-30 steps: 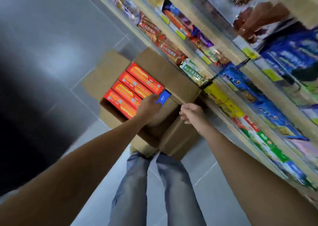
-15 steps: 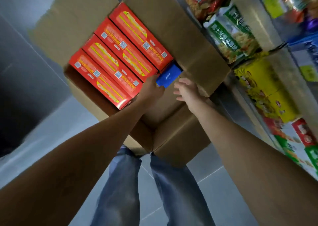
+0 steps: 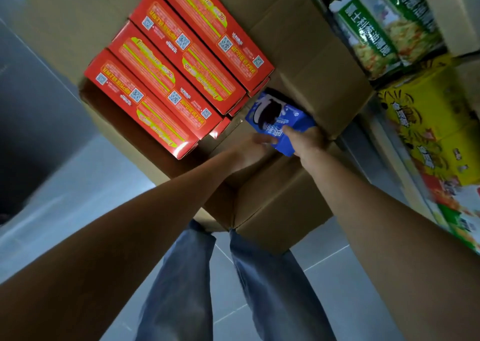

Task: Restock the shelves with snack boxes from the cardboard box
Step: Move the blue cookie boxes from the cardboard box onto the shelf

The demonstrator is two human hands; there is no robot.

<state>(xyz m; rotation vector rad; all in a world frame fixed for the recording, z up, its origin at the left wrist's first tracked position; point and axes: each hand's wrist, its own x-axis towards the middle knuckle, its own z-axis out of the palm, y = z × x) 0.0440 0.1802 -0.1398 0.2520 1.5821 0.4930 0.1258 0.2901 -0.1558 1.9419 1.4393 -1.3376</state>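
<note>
Cardboard box [image 3: 272, 205] at my feet, twelve o'clock. My left hand [image 3: 246, 151] meets the blue box [image 3: 279, 118] at its near end; blurred, so I cannot tell its hold. My right hand [image 3: 305, 141] has just wrapped around it, tipping it face-up at three o'clock of the red boxes [image 3: 176, 80]. It should go next to the shelves [image 3: 454, 15], two o'clock.

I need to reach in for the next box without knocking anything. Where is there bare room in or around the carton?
Free: the open flap between the red boxes and the shelf; the grey floor left of the cardboard box. Crowded: the pocket at their near ends, filled by the blue box, right hand and left hand.
</note>
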